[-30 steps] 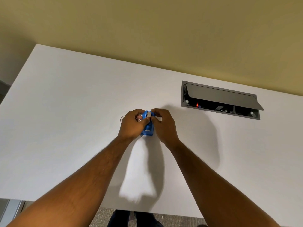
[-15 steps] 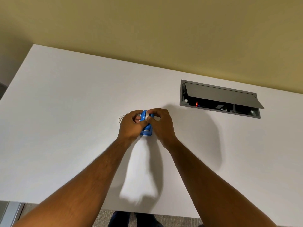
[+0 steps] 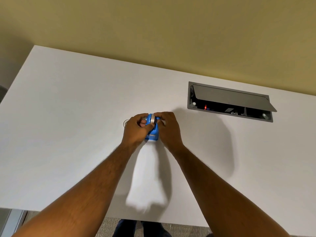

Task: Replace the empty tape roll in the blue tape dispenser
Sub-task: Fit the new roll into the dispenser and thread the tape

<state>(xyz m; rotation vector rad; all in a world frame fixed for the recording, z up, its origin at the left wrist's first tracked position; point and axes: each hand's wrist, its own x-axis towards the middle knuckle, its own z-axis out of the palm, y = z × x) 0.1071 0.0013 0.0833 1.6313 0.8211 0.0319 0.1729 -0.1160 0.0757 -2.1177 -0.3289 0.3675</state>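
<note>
The blue tape dispenser [image 3: 152, 135] stands on the white table [image 3: 68, 117] between my hands, its cutter end toward me. A pale grey tape roll [image 3: 150, 119] sits at its top far end. My left hand [image 3: 136, 130] wraps the dispenser's left side, thumb and fingers pinching the roll. My right hand [image 3: 168, 127] grips the right side, fingertips on the roll's top. A faint clear ring [image 3: 126, 122], perhaps another roll, peeks out on the table behind my left hand; most of it is hidden.
An open grey cable box [image 3: 230, 102] with a raised lid is sunk into the table at the right rear, a small red light inside. The yellow wall [image 3: 153, 31] runs behind the table. The table's near edge is close to my body, over carpet.
The roll has turned and sits higher at the dispenser's top, now showing its pale rim. Both hands have stayed on the dispenser, fingers shifting slightly around the roll.
</note>
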